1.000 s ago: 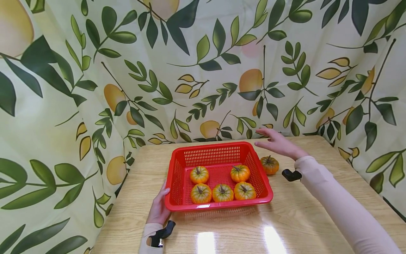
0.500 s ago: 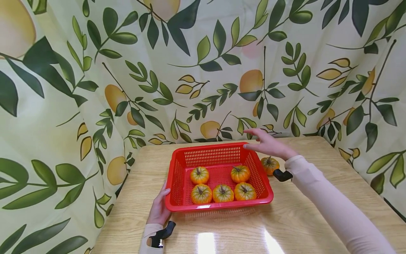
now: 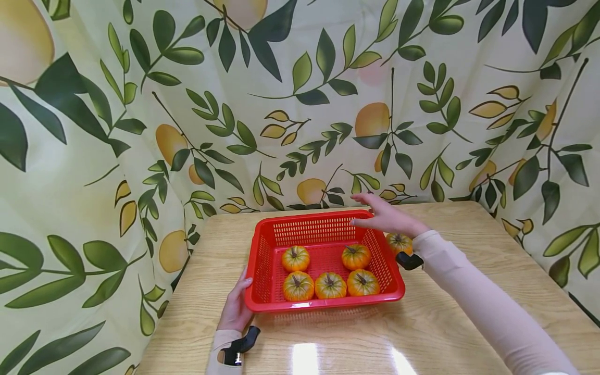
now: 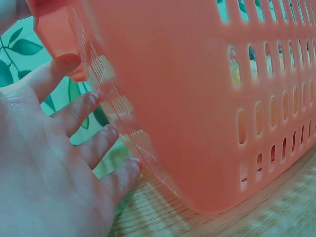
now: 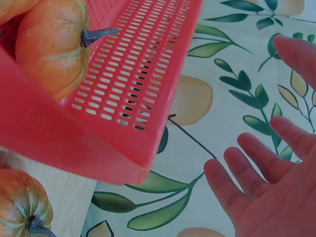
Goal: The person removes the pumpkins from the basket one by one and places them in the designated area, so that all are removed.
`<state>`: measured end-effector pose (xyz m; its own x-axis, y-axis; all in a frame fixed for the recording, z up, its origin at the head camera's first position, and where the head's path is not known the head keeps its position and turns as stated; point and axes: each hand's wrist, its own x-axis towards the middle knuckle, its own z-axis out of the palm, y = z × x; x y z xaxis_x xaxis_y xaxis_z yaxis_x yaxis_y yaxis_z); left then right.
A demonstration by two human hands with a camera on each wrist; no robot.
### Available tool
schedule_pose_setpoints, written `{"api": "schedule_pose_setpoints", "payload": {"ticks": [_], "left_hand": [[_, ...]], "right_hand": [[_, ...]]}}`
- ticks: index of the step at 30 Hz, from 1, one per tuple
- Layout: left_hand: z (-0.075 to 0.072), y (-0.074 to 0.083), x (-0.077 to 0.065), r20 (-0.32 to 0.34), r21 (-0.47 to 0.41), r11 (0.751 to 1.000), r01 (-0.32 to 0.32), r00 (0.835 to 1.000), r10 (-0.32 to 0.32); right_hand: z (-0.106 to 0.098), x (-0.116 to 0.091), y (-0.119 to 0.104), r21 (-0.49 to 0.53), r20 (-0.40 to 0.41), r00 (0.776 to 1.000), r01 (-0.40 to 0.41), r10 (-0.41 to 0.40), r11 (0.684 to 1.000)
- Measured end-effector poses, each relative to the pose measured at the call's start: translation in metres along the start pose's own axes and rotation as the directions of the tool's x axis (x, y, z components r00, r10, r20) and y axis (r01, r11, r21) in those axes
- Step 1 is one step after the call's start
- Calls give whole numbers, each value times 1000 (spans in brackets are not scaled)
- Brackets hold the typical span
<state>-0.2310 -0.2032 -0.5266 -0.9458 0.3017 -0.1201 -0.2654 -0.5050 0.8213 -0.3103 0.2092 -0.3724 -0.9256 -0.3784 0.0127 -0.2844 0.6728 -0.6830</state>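
Note:
A red plastic basket (image 3: 323, 307) with slotted walls sits on the table, holding several small orange pumpkins (image 3: 298, 286). At its left side, my left hand (image 3: 234, 307) holds the basket, thumb at the rim; the left wrist view shows the fingertips (image 4: 111, 132) against the outer wall. My right hand (image 3: 386, 214) hovers by the far right corner of the basket, fingers spread and holding nothing. Another pumpkin (image 3: 398, 242) lies on the table just outside the basket's right wall, partly hidden by the right wrist's black camera mount.
The light wood table (image 3: 201, 271) ends at the back against a hanging cloth (image 3: 323, 172) printed with leaves and fruit. The cloth also lines the left and right sides. Black mounts (image 3: 241, 345) sit on both wrists.
My right hand has moved left, from beyond the basket's right side to its far right corner. The left hand, the basket and the pumpkins have stayed put.

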Motion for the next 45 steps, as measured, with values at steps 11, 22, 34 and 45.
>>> {"api": "schedule_pose_setpoints", "payload": {"ticks": [11, 22, 34, 45], "left_hand": [[0, 0, 0, -6, 24, 1000, 2, 1000, -2], [-1, -1, 0, 14, 31, 999, -18, 1000, 17], [1, 0, 1, 13, 27, 1000, -5, 1000, 4], [0, 0, 1, 10, 21, 1000, 4, 1000, -4]], "right_hand": [[11, 4, -5, 0, 34, 999, 4, -4, 1000], [23, 9, -1, 15, 84, 996, 19, -20, 1000], [34, 12, 4, -49, 147, 989, -23, 30, 999], [40, 14, 3, -102, 229, 967, -93, 114, 990]]}}
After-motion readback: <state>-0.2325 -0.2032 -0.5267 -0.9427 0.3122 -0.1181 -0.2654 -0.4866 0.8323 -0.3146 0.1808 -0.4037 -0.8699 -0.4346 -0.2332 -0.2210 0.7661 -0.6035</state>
